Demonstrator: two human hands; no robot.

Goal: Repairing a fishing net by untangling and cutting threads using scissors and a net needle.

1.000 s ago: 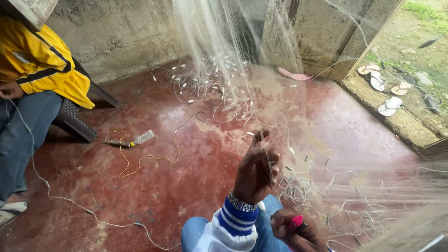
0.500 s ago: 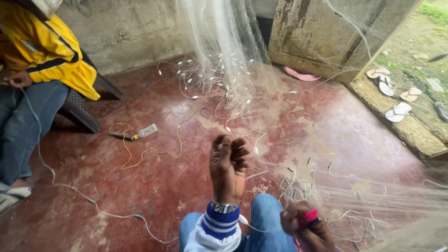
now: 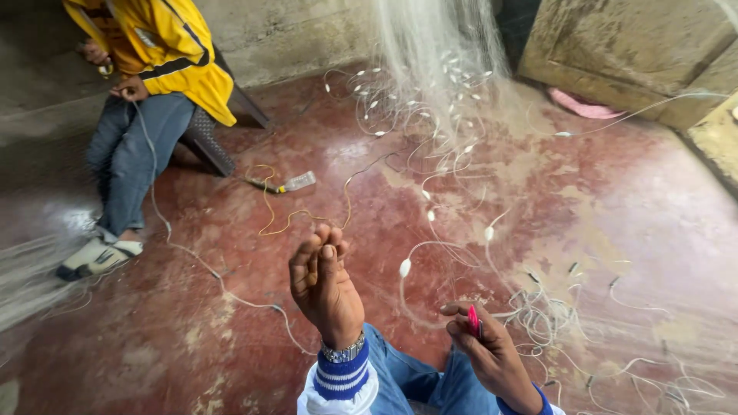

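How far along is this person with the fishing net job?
Done: cannot tell. In hand: the right hand pinches a pink tool, and the left hand is raised with fingers bunched. Left: the fishing net hangs ahead, with its white line tangled across the red floor.

Your surroundings: a worn red floor [image 3: 231, 323] hemmed in by rough concrete.

You look down on a red-painted cement floor, patchy and scuffed to pale spots, with a glossy sheen of daylight just beyond the dark plastic chair [image 3: 206, 138]. Behind that chair runs a grey, stained concrete wall [image 3: 292, 34]. Far to the chair's right stands a weathered concrete slab [image 3: 638, 54], with a dark gap between it and the wall. A clear plastic bottle [image 3: 296, 182] lies on the floor near the chair's legs.
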